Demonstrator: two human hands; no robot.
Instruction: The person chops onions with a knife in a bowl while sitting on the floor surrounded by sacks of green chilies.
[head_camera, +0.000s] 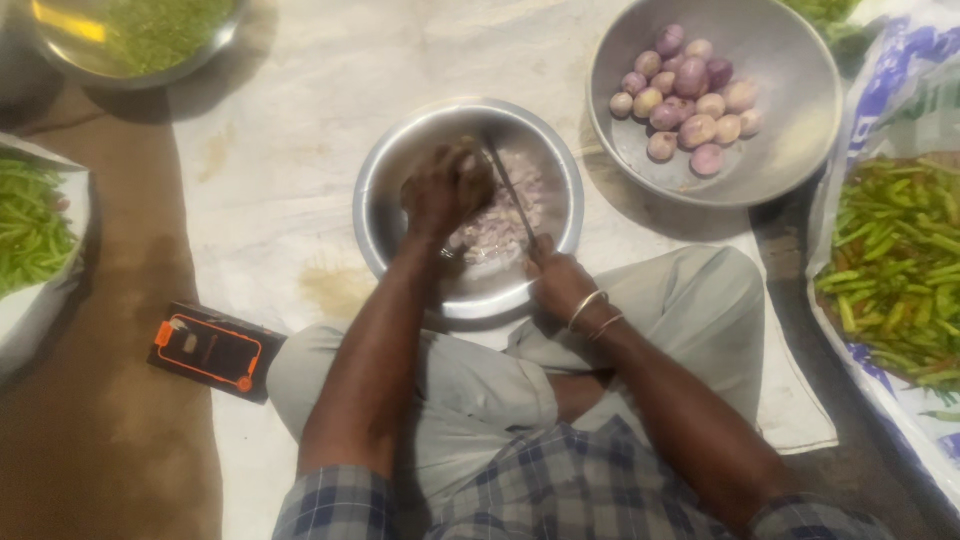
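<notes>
A steel bowl (392, 172) sits on the floor cloth right in front of my crossed legs, with chopped onion pieces (497, 226) lying in it. My left hand (440, 190) is over the bowl, closed around a peeled onion. My right hand (560, 285), with bangles on its wrist, grips the handle of a knife (508, 186) at the bowl's near rim. The blade reaches up toward the onion in my left hand.
A larger steel bowl (790, 140) holding several small purple onions (688, 95) stands at upper right. Green chillies (895, 265) lie on a sack at right, more greens (25, 225) at left. A dish of green bits (150, 35) is top left. A black-and-orange phone (212, 350) lies by my left knee.
</notes>
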